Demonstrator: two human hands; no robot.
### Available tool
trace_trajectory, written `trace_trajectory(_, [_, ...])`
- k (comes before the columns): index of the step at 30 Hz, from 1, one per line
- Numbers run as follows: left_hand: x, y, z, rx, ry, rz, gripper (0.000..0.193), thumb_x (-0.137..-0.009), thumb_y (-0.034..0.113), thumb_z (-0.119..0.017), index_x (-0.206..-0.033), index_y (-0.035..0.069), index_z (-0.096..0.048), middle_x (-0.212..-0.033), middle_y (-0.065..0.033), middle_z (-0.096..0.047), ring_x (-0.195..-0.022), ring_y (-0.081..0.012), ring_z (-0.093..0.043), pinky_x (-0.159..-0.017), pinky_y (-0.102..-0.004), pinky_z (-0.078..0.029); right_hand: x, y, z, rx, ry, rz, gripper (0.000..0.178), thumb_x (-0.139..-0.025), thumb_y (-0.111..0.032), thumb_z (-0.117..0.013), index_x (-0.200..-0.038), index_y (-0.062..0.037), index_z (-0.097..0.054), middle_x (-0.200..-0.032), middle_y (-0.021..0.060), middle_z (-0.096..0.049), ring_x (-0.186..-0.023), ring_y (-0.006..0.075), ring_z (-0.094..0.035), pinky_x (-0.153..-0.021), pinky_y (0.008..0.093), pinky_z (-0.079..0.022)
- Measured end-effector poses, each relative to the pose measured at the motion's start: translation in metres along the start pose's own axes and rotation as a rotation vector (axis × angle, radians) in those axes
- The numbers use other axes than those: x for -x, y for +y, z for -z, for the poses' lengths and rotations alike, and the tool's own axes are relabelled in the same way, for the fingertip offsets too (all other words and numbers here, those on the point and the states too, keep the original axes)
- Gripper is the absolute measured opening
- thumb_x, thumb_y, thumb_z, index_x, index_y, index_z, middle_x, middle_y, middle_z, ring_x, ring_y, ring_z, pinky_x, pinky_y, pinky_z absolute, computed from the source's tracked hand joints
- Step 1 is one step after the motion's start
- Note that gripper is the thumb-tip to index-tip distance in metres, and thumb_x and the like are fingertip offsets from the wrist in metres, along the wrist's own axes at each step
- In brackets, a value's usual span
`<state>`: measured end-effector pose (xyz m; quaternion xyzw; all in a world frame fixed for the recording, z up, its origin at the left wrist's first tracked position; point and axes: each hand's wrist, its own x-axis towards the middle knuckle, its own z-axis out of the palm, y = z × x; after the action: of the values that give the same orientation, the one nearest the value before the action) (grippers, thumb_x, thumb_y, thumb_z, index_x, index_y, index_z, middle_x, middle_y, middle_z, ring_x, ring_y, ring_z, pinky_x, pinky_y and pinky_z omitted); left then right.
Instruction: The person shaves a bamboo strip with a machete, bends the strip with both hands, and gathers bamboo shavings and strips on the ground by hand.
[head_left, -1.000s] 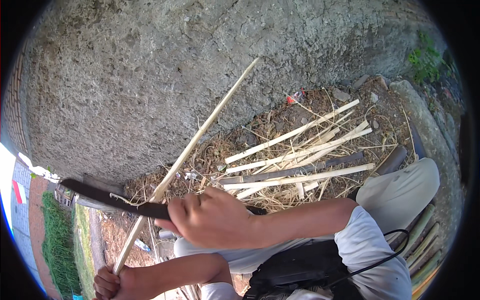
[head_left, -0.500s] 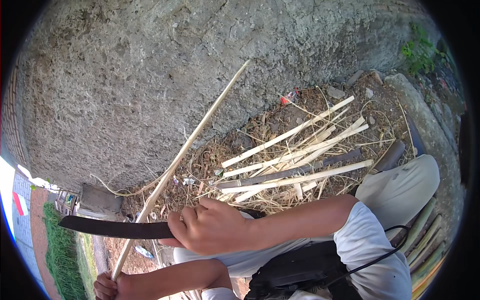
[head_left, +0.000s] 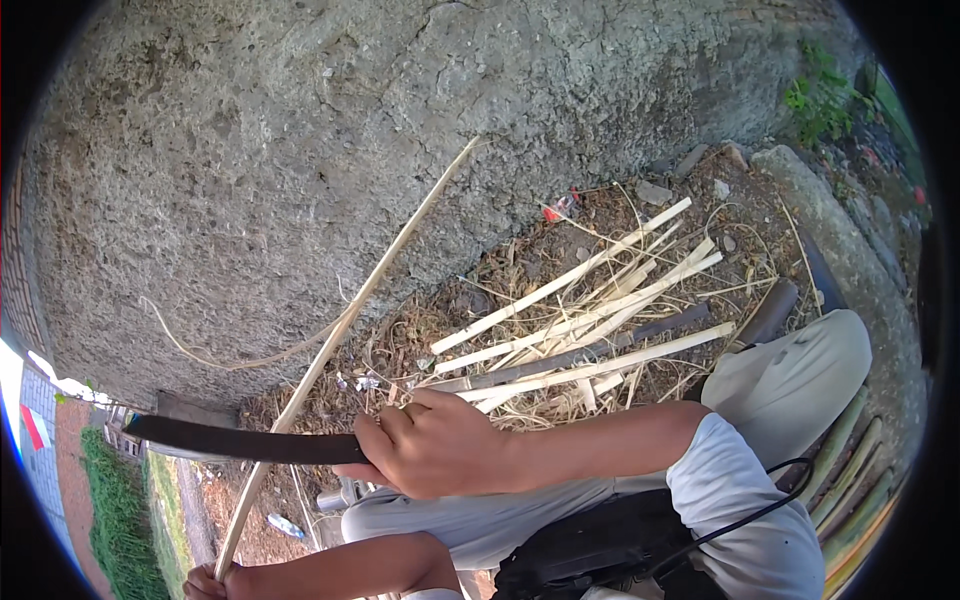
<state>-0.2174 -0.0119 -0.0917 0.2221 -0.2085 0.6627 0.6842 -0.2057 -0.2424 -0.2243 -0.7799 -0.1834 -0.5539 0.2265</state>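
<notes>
The left hand (head_left: 207, 582) grips the strip (head_left: 345, 322) by its lower end; the right hand (head_left: 430, 450) clasps the knife (head_left: 240, 440), blade crossing over it. Sticks (head_left: 584, 318) lie on the ground (head_left: 510, 270) near its wall-side edge.

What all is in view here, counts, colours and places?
Long strip: one, pale, centre left
Knife: one, dark, crossing long strip
Shaving: one, pale, curling left
Loose strips: several, pale, centre
Stick: one, dark, among them
Wall: one, grey, top
Wrapper: one, red, below wall
Plant: one, green, upper right
Poles: several, greenish, lower right
Bottle: one, pale, lower left
Grass patch: one, green, far left
Flag: one, red-white, far left
Bag: one, black, lower centre
Left hand: one, bare, on long strip
Right hand: one, bare, on knife
</notes>
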Motion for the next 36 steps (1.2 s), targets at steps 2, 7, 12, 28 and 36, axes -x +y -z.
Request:
trace_trajectory(2, [-0.002,0.007,-0.001,-0.006,-0.004,-0.012,0.026,-0.087,0.031,-0.054,-0.062,0.025,-0.048,-0.048,0.0070,-0.034,-0.038,-0.0075,-0.033,-0.037,-0.0225,-0.026,0.011,0.053,0.000,0.091,-0.090,-0.114,0.047,-0.097,-0.038,-0.048,-0.062,-0.0079,-0.054,-0.041,0.0028,-0.048,-0.026,0.0156,-0.040,-0.027,0.0297,-0.031])
trace_trajectory(7, [0.005,0.004,-0.007,0.034,0.038,0.032,0.031,-0.087,0.030,-0.053,-0.058,0.024,-0.044,-0.048,0.0068,-0.034,-0.037,-0.0076,-0.032,-0.036,-0.0230,-0.024,0.011,0.101,-0.004,0.156,-0.163,-0.322,0.047,-0.098,-0.037,-0.047,-0.062,-0.0079,-0.054,-0.039,0.0004,-0.044,-0.025,0.0132,-0.036,-0.026,0.0295,-0.027])
trace_trajectory(12, [0.001,-0.002,-0.004,-0.019,0.031,0.024,0.033,-0.085,0.031,-0.054,-0.056,0.024,-0.041,-0.046,0.0080,-0.031,-0.036,-0.0076,-0.031,-0.035,-0.0234,-0.024,-0.006,0.039,-0.005,0.053,-0.030,0.042,0.052,-0.099,-0.042,-0.042,-0.061,-0.0082,-0.052,-0.038,-0.0024,-0.042,-0.027,0.0117,-0.038,-0.029,0.0291,-0.026])
trace_trajectory(28, [-0.009,-0.008,-0.007,-0.029,0.075,0.039,0.033,-0.084,0.030,-0.052,-0.055,0.025,-0.039,-0.045,0.0061,-0.032,-0.035,-0.0088,-0.031,-0.035,-0.0239,-0.025,0.007,0.076,-0.011,0.060,-0.125,0.075,0.055,-0.100,-0.042,-0.038,-0.061,-0.0070,-0.052,-0.042,0.0011,-0.046,-0.027,0.0155,-0.035,-0.033,0.0286,-0.031])
trace_trajectory(36, [0.008,-0.006,-0.017,-0.020,0.089,0.042,0.033,-0.083,0.030,-0.053,-0.054,0.024,-0.040,-0.044,0.0072,-0.033,-0.035,-0.0083,-0.031,-0.036,-0.0238,-0.024,0.080,0.280,0.016,0.407,-0.373,-0.818,0.054,-0.101,-0.033,-0.036,-0.068,-0.0001,-0.064,-0.054,0.0140,-0.059,-0.045,0.0308,-0.058,-0.047,0.0439,-0.048])
